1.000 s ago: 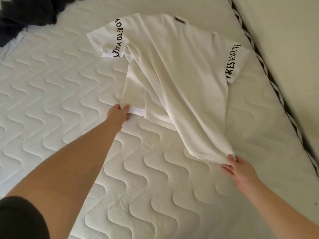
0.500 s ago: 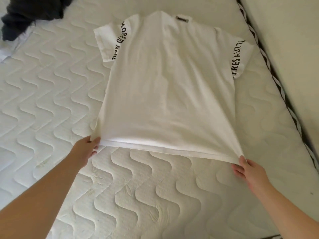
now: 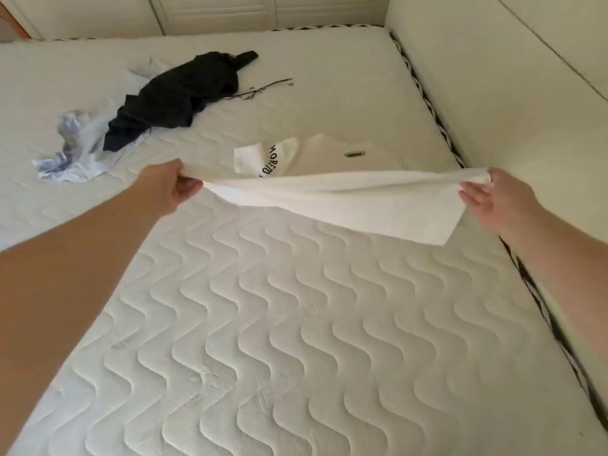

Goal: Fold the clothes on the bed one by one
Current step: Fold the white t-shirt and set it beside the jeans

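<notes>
Since half a second ago both hands have lifted the white T-shirt [image 3: 345, 202] hem off the bed [image 3: 296, 324]; left hand [image 3: 171, 189] and right hand [image 3: 493, 202] each pinch a corner (collar end on the mattress).

Both arms outstretched; left hand [image 3: 171, 187], right hand [image 3: 500, 205], fingers [image 3: 473, 200] pinched shut

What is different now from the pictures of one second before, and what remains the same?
Both hands have raised the hem of the white T-shirt off the mattress and carried it toward the collar, starting a bottom-to-top fold. The left hand and right hand keep their grip on the two hem corners. The shoulders and printed sleeve remain lying on the bed. The head has tilted up, so the dark garment and light blue garment now show fully.
</notes>
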`<action>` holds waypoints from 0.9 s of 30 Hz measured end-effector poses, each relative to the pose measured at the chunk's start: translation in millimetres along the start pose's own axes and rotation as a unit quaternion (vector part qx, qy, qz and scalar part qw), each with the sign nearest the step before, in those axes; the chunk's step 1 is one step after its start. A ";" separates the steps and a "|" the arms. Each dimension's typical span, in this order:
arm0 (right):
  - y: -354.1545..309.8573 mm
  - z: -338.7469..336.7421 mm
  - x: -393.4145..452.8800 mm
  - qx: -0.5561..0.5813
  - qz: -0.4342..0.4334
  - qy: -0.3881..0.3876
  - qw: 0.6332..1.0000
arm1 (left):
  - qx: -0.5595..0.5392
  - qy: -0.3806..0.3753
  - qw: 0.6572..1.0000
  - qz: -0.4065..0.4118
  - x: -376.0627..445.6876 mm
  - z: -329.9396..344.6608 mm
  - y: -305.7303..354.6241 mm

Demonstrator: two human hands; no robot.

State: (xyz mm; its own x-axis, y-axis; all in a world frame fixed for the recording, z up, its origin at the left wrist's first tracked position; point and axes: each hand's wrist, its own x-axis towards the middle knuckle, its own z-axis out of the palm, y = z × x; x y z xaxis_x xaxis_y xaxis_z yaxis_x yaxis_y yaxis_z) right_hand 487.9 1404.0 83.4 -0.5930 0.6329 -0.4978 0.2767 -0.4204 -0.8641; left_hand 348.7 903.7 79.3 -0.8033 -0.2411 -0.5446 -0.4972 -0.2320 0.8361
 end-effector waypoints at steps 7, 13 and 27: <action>-153.1 62.5 -37.6 0.099 -0.155 -0.110 0.977 | -0.190 0.009 0.973 0.130 -30.0 5.9 172.5; -94.2 31.2 -52.3 0.076 -0.090 -0.127 0.985 | -0.117 0.028 0.984 0.134 -64.8 -51.7 123.2; 235.0 -126.3 -72.8 -0.218 0.160 -0.011 0.963 | 0.098 0.099 0.980 -0.143 -105.5 -208.0 -244.7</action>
State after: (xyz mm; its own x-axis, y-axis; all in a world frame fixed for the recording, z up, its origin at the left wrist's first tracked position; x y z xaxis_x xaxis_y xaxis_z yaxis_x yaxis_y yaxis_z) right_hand 691.5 1341.3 -92.7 -0.4391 0.5008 -0.7459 0.7360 -0.2757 -0.6183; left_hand 623.3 789.9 -81.7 -0.5519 -0.3750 -0.7448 -0.7622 -0.1355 0.6330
